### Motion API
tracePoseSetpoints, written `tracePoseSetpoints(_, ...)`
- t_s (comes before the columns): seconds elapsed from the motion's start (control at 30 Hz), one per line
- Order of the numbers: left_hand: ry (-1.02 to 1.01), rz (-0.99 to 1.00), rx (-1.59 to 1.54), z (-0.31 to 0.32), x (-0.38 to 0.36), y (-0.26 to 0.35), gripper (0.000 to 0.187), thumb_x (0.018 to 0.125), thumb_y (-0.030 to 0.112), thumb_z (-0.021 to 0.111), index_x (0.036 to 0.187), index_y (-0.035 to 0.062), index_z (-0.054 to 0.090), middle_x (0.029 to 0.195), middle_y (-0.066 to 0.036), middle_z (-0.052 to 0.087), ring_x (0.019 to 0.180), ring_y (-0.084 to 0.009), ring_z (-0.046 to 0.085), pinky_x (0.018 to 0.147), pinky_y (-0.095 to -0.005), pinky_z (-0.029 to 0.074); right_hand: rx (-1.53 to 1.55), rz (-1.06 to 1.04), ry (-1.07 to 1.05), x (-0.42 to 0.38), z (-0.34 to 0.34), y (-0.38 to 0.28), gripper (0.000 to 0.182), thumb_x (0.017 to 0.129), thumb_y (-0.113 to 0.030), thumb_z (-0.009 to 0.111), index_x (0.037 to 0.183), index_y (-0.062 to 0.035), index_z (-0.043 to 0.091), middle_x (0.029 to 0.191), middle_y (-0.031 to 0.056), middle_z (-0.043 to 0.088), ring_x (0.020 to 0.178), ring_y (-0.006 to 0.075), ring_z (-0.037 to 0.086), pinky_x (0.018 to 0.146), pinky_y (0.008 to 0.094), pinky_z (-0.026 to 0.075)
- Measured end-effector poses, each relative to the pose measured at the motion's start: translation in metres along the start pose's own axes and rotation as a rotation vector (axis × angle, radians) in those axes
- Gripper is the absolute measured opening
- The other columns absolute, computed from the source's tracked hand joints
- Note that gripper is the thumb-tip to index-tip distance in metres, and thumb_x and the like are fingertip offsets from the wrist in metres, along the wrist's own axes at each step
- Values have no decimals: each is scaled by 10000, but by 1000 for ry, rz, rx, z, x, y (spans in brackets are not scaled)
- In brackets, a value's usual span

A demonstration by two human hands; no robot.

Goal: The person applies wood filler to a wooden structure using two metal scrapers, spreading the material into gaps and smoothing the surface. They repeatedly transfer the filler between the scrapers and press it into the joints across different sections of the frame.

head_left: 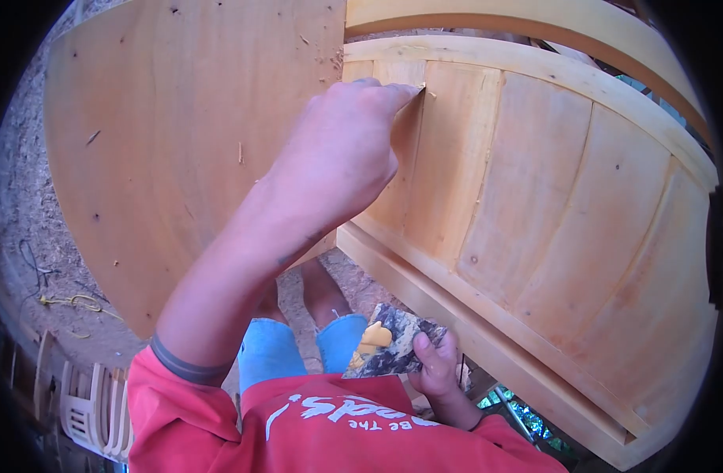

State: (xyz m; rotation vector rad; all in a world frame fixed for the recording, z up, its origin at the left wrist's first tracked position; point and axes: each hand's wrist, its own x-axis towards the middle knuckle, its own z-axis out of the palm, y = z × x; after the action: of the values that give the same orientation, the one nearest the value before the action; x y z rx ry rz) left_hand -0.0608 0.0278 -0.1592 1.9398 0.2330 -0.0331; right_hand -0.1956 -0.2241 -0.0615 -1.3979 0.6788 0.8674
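My left hand (341, 142) reaches across to the wooden panel (535, 181), with its fingers curled and the index finger stretched toward a seam between two slats. A tiny pale bit shows at that fingertip; whatever the fingers pinch is hidden beneath the hand. Low in front of my shirt, my right hand (439, 364) grips a small flat board (401, 355), mottled dark and white, with the thumb on top. A lump of yellow-tan putty (375, 337) lies on that board.
A broad wooden board (180, 118) with specks and shavings adjoins the panel on the left. A curved rail (535, 20) runs above the panel. A yellow cord (81, 302) lies on the ground at left, near a white plastic chair (89, 414).
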Motion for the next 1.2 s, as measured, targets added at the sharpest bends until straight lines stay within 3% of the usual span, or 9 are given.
tracePoseSetpoints(0.23, -201, 33, 252, -2, -16, 9, 450, 679, -86, 473, 1080, 36, 636, 941, -176, 624, 875, -346, 599, 772, -412, 488, -13, 19, -5, 0, 0, 1, 292, 895, -180, 568, 1048, 63, 515, 992, 159, 628, 884, 196, 626, 811, 326, 497)
tracePoseSetpoints(0.47, -358, 32, 271, 9, -65, 18, 408, 689, -32, 545, 1079, 46, 638, 967, -109, 605, 893, -288, 581, 734, -391, 496, -114, 57, -47, -5, -10, 3, 285, 885, -194, 591, 1011, 55, 534, 950, 143, 636, 864, 169, 615, 797, 313, 494)
tracePoseSetpoints(0.53, -404, 36, 275, 12, -74, 19, 405, 685, -13, 571, 1081, 44, 636, 979, -101, 599, 905, -280, 578, 728, -383, 497, -154, 49, -62, -7, -14, 9, 285, 903, -212, 574, 1016, 49, 559, 909, 86, 630, 822, 115, 578, 760, 265, 466)
tracePoseSetpoints(0.87, -455, 71, 327, 21, -90, 26, 481, 634, 45, 657, 1113, 36, 615, 1014, -92, 574, 925, -267, 567, 693, -367, 497, -224, 45, -48, -8, -26, 16, 237, 911, -219, 566, 933, 16, 579, 768, -2, 572, 690, 48, 485, 646, 209, 402)
tracePoseSetpoints(1.17, -450, 139, 320, 23, -96, 19, 444, 642, 62, 656, 1083, 29, 618, 988, -95, 580, 923, -264, 573, 686, -372, 499, -253, 44, -20, -4, -20, 12, 244, 904, -228, 574, 924, 15, 574, 769, 4, 580, 699, 57, 503, 655, 216, 414)
tracePoseSetpoints(1.2, -464, 139, 325, 21, -94, 19, 427, 643, 65, 655, 1067, 28, 622, 984, -96, 581, 923, -264, 575, 689, -373, 500, -259, 58, -38, -4, -24, 14, 269, 897, -230, 577, 960, 31, 568, 819, 36, 599, 742, 86, 535, 695, 238, 432)
